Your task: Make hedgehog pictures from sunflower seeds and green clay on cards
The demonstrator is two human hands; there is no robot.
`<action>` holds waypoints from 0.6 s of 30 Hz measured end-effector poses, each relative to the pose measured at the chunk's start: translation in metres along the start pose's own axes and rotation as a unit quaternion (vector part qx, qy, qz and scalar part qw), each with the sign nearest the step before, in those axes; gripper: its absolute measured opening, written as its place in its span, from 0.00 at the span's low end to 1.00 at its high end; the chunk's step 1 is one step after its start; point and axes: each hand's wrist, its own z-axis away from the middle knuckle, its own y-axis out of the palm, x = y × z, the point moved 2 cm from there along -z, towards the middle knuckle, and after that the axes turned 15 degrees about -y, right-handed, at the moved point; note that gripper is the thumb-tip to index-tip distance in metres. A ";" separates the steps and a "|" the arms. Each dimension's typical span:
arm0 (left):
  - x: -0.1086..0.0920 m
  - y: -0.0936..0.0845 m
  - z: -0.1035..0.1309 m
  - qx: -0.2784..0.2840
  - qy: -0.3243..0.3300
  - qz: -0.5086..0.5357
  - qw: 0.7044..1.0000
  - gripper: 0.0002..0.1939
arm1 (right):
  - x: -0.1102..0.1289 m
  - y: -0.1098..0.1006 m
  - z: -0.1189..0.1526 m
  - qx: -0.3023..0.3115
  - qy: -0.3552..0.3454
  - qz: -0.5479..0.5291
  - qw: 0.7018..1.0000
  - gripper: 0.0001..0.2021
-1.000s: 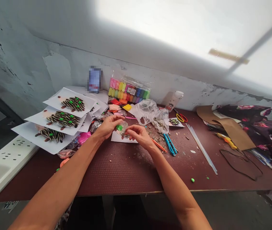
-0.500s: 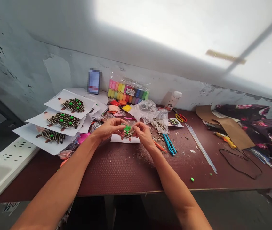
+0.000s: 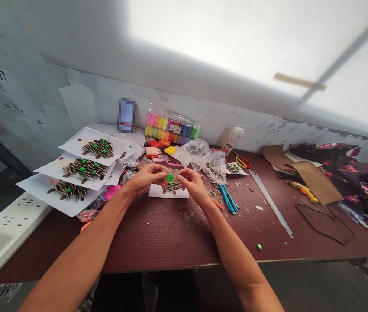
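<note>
Dark red table. Stack of white sheets toward its far left corner, seed figures on them. One single white sheet mid-table, striped seeds on it (partly covered from this angle). Above that sheet, left hand and right hand, both in narrow pinches, hold a small clear packet between them. Green lump showing in the packet. Tiny green ball near the table's front edge, right of centre.

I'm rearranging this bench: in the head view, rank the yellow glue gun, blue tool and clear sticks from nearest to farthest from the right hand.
From the right hand:
1. Blue tool, just to its right.
2. Clear sticks, farther right.
3. Yellow glue gun, farthest right of the three.
</note>
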 end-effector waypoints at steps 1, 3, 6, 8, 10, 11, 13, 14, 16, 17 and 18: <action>0.000 0.001 0.000 0.003 0.000 -0.002 1.000 0.23 | 0.001 0.000 0.000 0.003 -0.004 0.002 1.000 0.16; 0.000 0.003 0.001 0.005 -0.001 0.003 1.000 0.24 | 0.001 0.000 0.000 0.000 -0.013 0.012 1.000 0.17; 0.001 0.004 0.000 0.001 -0.002 0.016 1.000 0.25 | -0.001 -0.001 0.000 -0.033 -0.023 0.034 0.999 0.17; 0.002 0.004 -0.001 -0.003 -0.002 0.015 1.000 0.25 | -0.004 -0.002 0.000 -0.055 -0.031 0.053 0.997 0.16; 0.004 0.004 -0.002 -0.011 -0.001 0.013 1.000 0.24 | -0.005 -0.002 0.000 -0.061 -0.043 0.069 0.995 0.14; 0.004 0.003 -0.003 -0.018 0.000 0.014 1.000 0.23 | -0.006 -0.002 0.000 -0.056 -0.050 0.075 0.994 0.14; 0.005 0.004 -0.004 -0.030 0.001 0.017 0.999 0.21 | -0.007 -0.002 0.000 -0.035 -0.058 0.083 0.994 0.12; 0.005 0.004 -0.005 -0.035 0.001 0.018 0.999 0.20 | -0.007 -0.002 0.000 -0.025 -0.058 0.087 0.994 0.11; 0.005 0.005 -0.005 -0.040 -0.002 0.021 0.999 0.19 | -0.009 -0.002 0.000 -0.014 -0.057 0.095 0.994 0.10; 0.005 0.005 -0.005 -0.040 -0.003 0.022 0.999 0.19 | -0.010 -0.003 0.000 -0.015 -0.056 0.096 0.994 0.10; 0.005 0.006 -0.005 -0.039 -0.004 0.024 0.999 0.19 | -0.011 -0.003 0.000 -0.020 -0.055 0.096 0.994 0.10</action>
